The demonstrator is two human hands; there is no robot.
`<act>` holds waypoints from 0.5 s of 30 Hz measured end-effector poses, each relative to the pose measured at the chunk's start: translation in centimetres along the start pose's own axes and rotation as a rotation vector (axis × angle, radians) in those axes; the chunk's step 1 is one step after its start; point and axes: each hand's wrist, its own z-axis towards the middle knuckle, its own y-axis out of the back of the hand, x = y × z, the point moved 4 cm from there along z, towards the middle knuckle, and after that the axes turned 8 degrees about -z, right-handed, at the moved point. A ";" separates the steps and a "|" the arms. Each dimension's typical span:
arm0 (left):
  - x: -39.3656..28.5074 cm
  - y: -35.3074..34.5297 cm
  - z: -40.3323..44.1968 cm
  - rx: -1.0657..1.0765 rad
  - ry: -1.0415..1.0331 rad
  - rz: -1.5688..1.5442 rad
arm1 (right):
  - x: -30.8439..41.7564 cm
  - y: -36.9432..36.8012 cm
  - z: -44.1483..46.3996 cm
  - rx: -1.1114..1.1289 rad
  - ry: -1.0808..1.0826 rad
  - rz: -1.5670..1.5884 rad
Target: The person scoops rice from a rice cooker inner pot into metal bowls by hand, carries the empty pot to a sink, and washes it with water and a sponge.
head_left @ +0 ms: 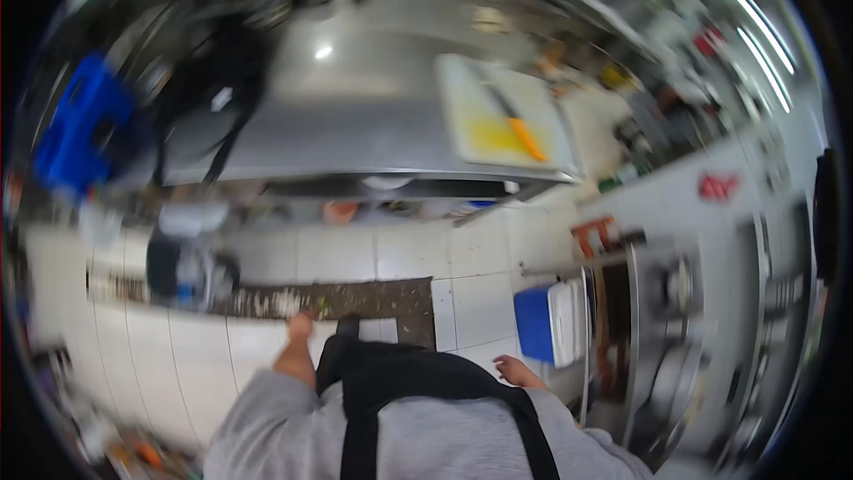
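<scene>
My left hand (300,327) hangs low over the floor, left of my body; blur hides how its fingers are held, and nothing shows in it. On the other side, my right hand (511,370) is down near a blue cooler with a white lid (538,324), apart from it. Its fingers look loosely spread, with nothing in them. Ahead on the steel counter lies a white cutting board (458,120) with a yellow stain. A knife with an orange handle (527,140) rests on the board, beyond reach of both hands as they hang.
The steel counter (346,116) runs across the front, with a black bag-like item (209,98) and a blue crate-like object (84,129) at its left. A dark, littered floor strip (382,302) crosses the white tiles. Metal shelving (635,338) with pans stands at the right.
</scene>
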 end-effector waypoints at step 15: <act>-30.2 -2.3 2.5 -0.183 -0.476 -0.131 | -27.1 -23.9 -18.2 -0.285 -0.373 -0.067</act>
